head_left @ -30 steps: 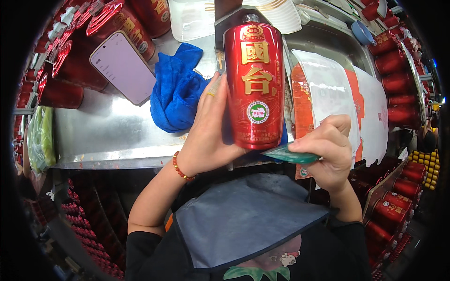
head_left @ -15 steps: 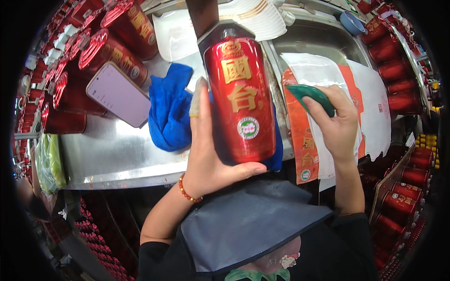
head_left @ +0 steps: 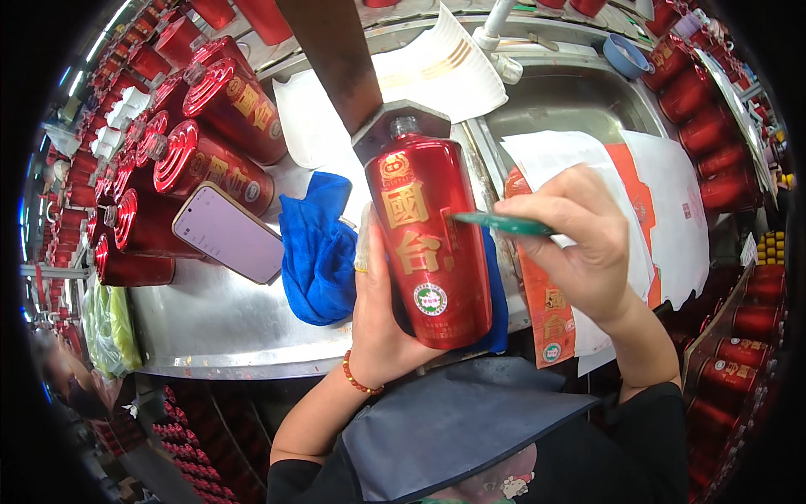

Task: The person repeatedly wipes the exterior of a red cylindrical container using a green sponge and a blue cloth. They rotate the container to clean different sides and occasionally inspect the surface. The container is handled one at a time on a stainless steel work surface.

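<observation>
red bottle (head_left: 428, 244) upright, neck up, left hand (head_left: 379, 311)

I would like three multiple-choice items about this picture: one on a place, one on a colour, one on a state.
1. Where does the smartphone with the pale lilac screen lie?
A. in the steel sink
B. on the steel counter, left of the blue cloth
C. in the right hand

2. What colour is the thin flat tool in the right hand?
A. green
B. yellow
C. white

3. How is the glossy red bottle with gold characters kept?
A. lying on the counter
B. standing in the sink
C. held up in the left hand

Answers:
1 B: it rests on the steel counter beside the blue cloth.
2 A: its blade shows green.
3 C: the left hand grips its lower part, above the counter.
</observation>
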`<act>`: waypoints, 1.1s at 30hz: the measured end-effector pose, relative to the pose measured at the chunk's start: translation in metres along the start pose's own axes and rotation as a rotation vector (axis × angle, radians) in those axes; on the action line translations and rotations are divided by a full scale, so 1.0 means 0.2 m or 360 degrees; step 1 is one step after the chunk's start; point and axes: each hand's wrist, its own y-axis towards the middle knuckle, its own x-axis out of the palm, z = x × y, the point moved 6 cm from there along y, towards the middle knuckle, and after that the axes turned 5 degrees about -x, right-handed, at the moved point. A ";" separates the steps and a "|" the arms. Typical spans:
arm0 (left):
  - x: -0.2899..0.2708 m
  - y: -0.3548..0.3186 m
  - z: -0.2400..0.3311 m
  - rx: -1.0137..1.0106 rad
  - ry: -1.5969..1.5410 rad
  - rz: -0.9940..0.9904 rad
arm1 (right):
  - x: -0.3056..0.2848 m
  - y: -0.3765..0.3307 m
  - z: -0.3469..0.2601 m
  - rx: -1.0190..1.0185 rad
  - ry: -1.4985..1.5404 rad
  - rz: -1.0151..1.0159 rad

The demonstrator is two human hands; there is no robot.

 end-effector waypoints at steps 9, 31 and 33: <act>-0.03 0.02 0.03 0.0036 0.0057 0.0032 | 0.04 0.05 -0.09 -0.0189 0.0044 -0.0095; -0.03 -0.04 0.00 0.0037 -0.0015 0.0128 | 0.06 0.17 -0.18 -0.0555 -0.0312 -0.0358; -0.04 -0.03 0.01 0.0064 0.0013 0.0141 | 0.09 0.14 -0.25 -0.0617 -0.0218 -0.0399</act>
